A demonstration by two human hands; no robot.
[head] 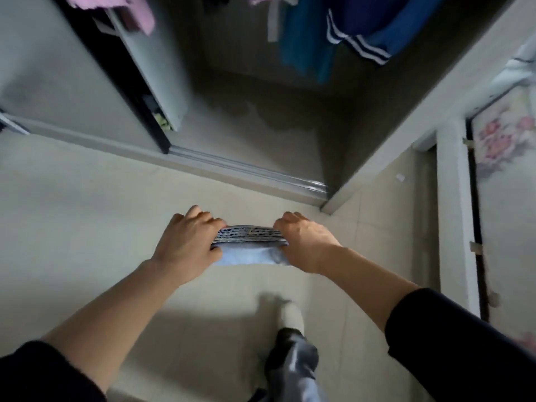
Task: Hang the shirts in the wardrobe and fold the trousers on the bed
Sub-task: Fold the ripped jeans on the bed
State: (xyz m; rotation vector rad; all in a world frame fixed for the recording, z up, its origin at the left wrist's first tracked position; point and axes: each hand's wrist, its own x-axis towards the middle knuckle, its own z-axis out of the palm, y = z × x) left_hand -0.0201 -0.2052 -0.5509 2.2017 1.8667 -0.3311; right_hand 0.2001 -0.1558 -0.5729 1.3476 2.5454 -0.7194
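Wardrobe [261, 117] open at 12 o'clock. Blue shirt [304, 50] hangs inside at 1 o'clock, pink garment [136, 13] at 11. Folded trousers [249, 246] at centre, above the floor [72, 213]. Left hand [188, 242] grips the 9 o'clock end, right hand [304, 239] the 3 o'clock end, fingers [203, 217] curled over the edges.

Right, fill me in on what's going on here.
A person faces the open wardrobe, gripping a folded bundle of blue-grey cloth at its two ends, left hand on one, right hand on the other. Blue garments and a pink one hang there. The bundle is held above the floor, not yet put anywhere.
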